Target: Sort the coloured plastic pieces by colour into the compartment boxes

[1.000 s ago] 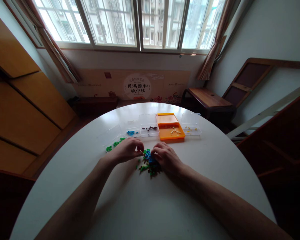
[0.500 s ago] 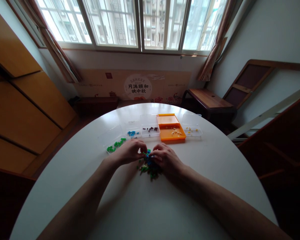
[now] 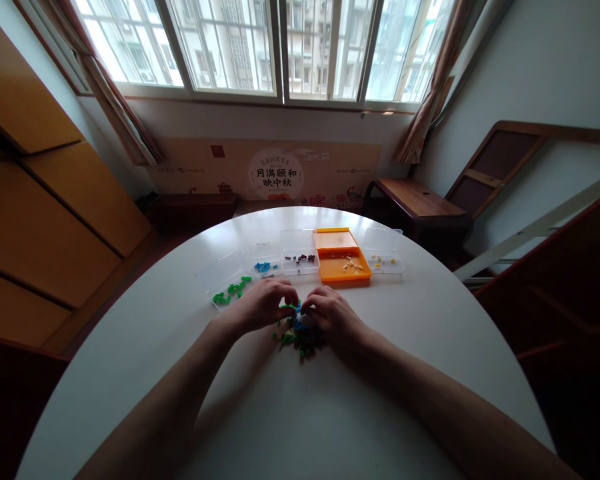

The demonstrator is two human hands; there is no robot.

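Note:
My left hand (image 3: 267,303) curls over the far left side of a mixed pile of small toy bricks (image 3: 303,343), thumb and fingertips brought together. My right hand (image 3: 335,315) sits against the pile's right side, also in a pinch. Green and blue bits show between the two sets of fingertips, too small to tell whether they are held. The pile is mostly green and dark, with some blue, and partly covered by both hands. Beyond my left wrist lie green bricks (image 3: 223,298) in a clear box.
Along the far side of the round white table (image 3: 300,427) stand open boxes. Blue bricks (image 3: 264,267), dark brown bricks (image 3: 303,259) and yellow bricks (image 3: 377,260) lie in clear ones. An orange box (image 3: 345,275) holds cream pieces. A wooden chair (image 3: 420,197) stands behind.
Both hands have shifted slightly, with the left fingertips moving a little right and the right fingers curling in. The blue bits between them show differently. The boxes have stayed put.

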